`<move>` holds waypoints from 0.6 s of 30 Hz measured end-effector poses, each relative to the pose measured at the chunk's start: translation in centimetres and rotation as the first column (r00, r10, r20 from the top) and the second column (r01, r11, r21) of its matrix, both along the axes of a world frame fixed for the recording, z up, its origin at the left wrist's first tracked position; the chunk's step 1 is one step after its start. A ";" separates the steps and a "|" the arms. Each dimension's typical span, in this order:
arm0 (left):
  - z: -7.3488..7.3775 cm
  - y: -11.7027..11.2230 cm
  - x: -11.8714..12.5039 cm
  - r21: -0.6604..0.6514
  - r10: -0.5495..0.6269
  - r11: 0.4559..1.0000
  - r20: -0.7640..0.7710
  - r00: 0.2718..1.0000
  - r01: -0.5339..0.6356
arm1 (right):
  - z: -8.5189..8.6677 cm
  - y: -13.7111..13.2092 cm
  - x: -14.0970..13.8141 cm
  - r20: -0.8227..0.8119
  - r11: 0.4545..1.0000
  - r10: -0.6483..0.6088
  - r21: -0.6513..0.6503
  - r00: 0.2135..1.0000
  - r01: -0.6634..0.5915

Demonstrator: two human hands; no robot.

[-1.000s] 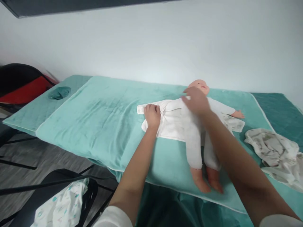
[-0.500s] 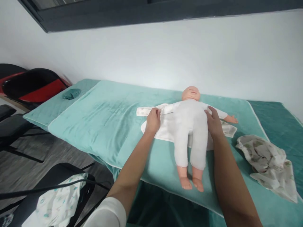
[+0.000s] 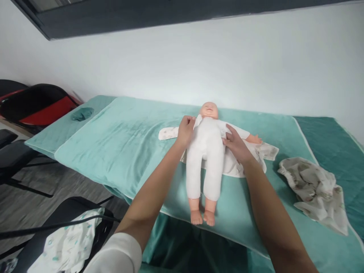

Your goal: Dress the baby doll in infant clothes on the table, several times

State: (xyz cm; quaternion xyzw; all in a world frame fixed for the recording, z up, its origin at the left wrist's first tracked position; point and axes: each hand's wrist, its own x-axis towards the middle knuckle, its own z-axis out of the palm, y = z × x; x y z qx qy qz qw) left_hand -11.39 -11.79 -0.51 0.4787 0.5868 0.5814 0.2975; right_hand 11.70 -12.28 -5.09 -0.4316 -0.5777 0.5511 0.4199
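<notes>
A baby doll (image 3: 205,142) in a white one-piece lies on its back, head toward the wall and bare feet toward me. Beneath it a small white printed shirt (image 3: 233,165) is spread, one sleeve out to each side. My left hand (image 3: 186,131) is closed at the doll's shoulder on the left, apparently round its arm; the arm's end is hidden. My right hand (image 3: 236,143) grips the doll's side below the armpit, thumb and fingers against the white cloth. The doll's other arm stretches out to the right beyond that hand.
The doll lies on a massage table with a green cover (image 3: 127,140). Crumpled printed cloth (image 3: 315,189) rests at the right. At lower left, a black chair (image 3: 65,212) holds a white patterned cloth (image 3: 71,239). More chairs (image 3: 40,104) stand by the wall (image 3: 170,64).
The doll has slid left over the shirt and turned straighter, both hands on it. My left hand has risen toward its shoulder. The shirt has stayed in place.
</notes>
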 end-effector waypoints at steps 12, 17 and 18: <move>6.7 -5.2 0.4 -0.197 -0.538 0.738 0.406 0.739 0.646 | -0.4 0.1 0.4 0.011 0.996 0.078 0.030 0.997 -0.079; 3.5 -4.0 -0.6 -0.109 -0.233 0.964 0.097 0.967 0.244 | -0.4 0.2 0.6 0.072 0.995 0.078 0.057 0.994 -0.082; 2.7 -3.5 -0.4 -0.076 -0.169 0.983 -0.044 0.985 0.166 | -0.4 0.2 0.7 0.097 0.995 0.071 0.066 0.993 -0.078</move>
